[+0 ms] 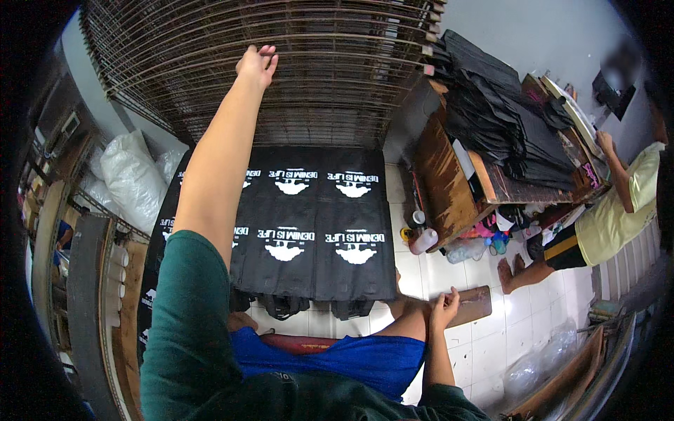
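My left arm, in a green sleeve, stretches up and forward over the black bags. At its end my left hand (pixel 258 64) is raised in front of a wire drying rack (pixel 337 77), its fingers bent and apart. Whether the fingertips touch a wire is hard to tell; nothing shows in them. The flat black bags (pixel 295 210) carry white prints and lie in rows below the rack, their straps hanging over the near edge. My right hand (pixel 444 309) is low beside my knee, fingers loosely apart and holding nothing visible.
A worn wooden table (pixel 439 158) to the right bears a heap of black fabric pieces (pixel 498 112). Another person (pixel 628 186) in a yellow shirt stands beside it. Bottles (pixel 423 242) stand on the tiled floor. Plastic-wrapped bundles (pixel 130 175) lie at the left.
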Demonstrator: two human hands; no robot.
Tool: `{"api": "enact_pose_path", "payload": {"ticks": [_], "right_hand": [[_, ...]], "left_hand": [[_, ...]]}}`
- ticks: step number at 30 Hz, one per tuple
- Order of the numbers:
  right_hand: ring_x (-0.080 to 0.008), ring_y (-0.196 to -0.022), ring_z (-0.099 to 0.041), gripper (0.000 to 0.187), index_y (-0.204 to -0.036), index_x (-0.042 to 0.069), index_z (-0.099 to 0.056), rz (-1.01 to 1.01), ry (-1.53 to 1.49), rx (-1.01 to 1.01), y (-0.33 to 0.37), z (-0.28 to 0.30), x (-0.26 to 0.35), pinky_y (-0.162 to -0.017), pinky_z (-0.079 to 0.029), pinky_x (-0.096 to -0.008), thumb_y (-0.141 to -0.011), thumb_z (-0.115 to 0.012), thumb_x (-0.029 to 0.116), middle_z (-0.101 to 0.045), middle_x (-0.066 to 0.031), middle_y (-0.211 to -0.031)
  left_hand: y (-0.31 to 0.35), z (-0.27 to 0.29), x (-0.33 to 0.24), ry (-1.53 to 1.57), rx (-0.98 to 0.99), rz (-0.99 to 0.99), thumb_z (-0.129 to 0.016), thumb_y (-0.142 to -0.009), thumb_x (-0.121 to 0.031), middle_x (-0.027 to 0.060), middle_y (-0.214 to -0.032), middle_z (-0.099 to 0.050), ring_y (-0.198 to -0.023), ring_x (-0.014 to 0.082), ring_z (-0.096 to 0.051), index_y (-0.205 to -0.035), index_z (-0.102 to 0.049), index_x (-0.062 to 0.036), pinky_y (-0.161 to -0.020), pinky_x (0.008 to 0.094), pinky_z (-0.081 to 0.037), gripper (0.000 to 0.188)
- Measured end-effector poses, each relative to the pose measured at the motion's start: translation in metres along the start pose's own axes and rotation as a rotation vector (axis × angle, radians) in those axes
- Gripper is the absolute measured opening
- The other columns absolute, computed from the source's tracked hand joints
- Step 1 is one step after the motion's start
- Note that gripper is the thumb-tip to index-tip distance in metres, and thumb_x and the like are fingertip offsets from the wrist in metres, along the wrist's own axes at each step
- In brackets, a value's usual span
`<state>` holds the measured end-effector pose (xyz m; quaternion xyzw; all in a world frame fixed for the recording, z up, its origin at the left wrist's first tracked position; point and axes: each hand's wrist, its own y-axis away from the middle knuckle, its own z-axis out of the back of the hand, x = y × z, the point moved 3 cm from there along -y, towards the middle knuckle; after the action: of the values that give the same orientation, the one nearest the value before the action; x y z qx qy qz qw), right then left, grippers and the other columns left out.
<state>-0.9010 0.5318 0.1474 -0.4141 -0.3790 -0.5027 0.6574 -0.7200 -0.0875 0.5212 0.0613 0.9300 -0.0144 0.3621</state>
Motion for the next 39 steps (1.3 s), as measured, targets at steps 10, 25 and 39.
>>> {"api": "enact_pose_path", "payload": {"ticks": [10, 25, 39], "right_hand": [[-0.0132, -0.068, -0.050, 0.032, -0.113, 0.001, -0.053, 0.006, 0.004, -0.042, -0.008, -0.003, -0.006, -0.064, -0.042, -0.0281, -0.081, -0.058, 0.006, -0.056, -0.0064, -0.076], [-0.0114, -0.075, -0.050, 0.033, -0.115, 0.001, -0.052, 0.080, -0.162, 0.028, -0.005, -0.009, 0.030, -0.067, -0.043, -0.0261, -0.084, -0.060, 0.007, -0.058, -0.0062, -0.089], [-0.0473, -0.118, -0.039, 0.095, -0.138, 0.007, 0.002, -0.129, -1.433, 0.048, -0.363, 0.081, 0.276, -0.096, -0.038, -0.0543, -0.079, -0.047, 0.063, -0.021, -0.0341, -0.135]], "left_hand": [[0.234, 0.255, 0.084, -0.003, -0.178, 0.094, -0.042, -0.094, -0.025, 0.0052, -0.091, -0.052, -0.099, 0.0230, -0.056, -0.101, -0.045, -0.0066, -0.085, 0.0352, -0.047, 0.020], [0.313, 0.466, 0.218, -0.189, -0.708, 0.567, -0.063, -0.081, -0.038, 0.0091, -0.098, -0.050, -0.090, 0.0205, -0.055, -0.121, -0.041, 0.0009, -0.085, 0.0288, -0.046, 0.060], [0.395, 0.441, 0.145, -0.593, -0.349, 0.786, -0.061, -0.080, -0.045, 0.0104, -0.113, -0.053, -0.102, 0.0233, -0.052, -0.130, -0.035, -0.0145, -0.084, 0.0360, -0.041, 0.064]]}}
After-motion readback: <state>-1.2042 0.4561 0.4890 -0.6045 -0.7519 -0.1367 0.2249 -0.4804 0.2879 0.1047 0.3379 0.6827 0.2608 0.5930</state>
